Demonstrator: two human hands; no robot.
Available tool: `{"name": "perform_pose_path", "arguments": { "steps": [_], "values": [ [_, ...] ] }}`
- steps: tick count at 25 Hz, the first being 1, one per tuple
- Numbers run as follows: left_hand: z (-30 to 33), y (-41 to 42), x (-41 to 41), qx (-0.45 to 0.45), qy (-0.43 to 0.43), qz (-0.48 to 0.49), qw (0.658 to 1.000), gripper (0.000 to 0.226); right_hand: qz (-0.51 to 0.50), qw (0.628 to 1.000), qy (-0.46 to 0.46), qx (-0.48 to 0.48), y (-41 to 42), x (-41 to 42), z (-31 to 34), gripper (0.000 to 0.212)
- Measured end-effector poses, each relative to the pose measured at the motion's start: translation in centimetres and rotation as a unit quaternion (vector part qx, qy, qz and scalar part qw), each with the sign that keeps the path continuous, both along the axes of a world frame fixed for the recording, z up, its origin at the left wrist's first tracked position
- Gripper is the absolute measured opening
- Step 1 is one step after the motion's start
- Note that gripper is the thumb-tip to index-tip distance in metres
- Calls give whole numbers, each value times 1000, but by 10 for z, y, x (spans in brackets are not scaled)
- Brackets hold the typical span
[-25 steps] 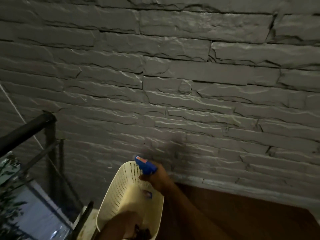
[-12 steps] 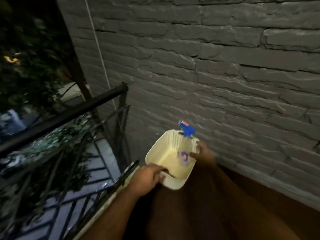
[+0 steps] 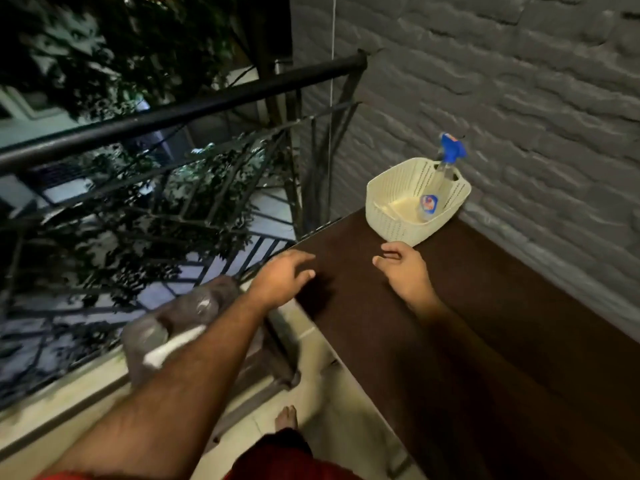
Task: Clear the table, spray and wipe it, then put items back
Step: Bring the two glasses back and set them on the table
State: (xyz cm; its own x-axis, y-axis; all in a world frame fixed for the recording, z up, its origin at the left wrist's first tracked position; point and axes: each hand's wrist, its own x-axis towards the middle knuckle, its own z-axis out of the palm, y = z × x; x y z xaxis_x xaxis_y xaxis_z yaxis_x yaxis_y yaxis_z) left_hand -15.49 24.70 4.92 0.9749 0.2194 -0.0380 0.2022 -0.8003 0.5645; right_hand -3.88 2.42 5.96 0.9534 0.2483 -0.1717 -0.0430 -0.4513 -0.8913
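A cream perforated basket [image 3: 391,192] stands at the far end of the dark brown table [image 3: 467,306], close to the stone wall. Inside it leans a clear spray bottle [image 3: 438,183] with a blue trigger head that sticks up above the rim. My left hand [image 3: 282,277] hovers over the table's left edge, fingers relaxed and holding nothing. My right hand [image 3: 403,268] hangs just in front of the basket, fingers loosely curled and apart from it, holding nothing.
A grey stone wall [image 3: 519,98] runs along the table's right side. A black metal railing [image 3: 173,112] borders the left, with foliage beyond. A grey chair [image 3: 187,323] carrying bottles and a white object stands under my left forearm. My bare foot [image 3: 287,417] is on the tiled floor.
Both hands held the basket by its sides half a second ago. Now the basket rests on the table's far end and both hands have let go and drawn back toward me.
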Motion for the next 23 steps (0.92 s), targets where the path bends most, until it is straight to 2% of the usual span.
{"name": "perform_pose_path", "arguments": {
  "steps": [7, 13, 15, 18, 20, 23],
  "values": [
    [-34, 62, -136, -48, 69, 150, 985, 42, 160, 986, -6, -35, 91, -85, -26, 29],
    [-63, 160, -230, -62, 116, 243, 961, 42, 266, 958, 0, -109, 218, -143, -53, 32],
    [-74, 198, -248, -55, 128, 268, 953, 48, 300, 942, -40, -147, 259, -158, -62, 35],
    [-97, 255, -258, -63, 145, 285, 946, 55, 368, 886, -173, -223, 320, -167, -87, 33],
    [-114, 288, -255, -68, 167, 289, 940, 60, 391, 876, -134, -247, 351, -167, -102, 31],
    [-145, 324, -243, -73, 207, 290, 932, 67, 400, 877, -117, -238, 380, -159, -135, 53]
  ]
}}
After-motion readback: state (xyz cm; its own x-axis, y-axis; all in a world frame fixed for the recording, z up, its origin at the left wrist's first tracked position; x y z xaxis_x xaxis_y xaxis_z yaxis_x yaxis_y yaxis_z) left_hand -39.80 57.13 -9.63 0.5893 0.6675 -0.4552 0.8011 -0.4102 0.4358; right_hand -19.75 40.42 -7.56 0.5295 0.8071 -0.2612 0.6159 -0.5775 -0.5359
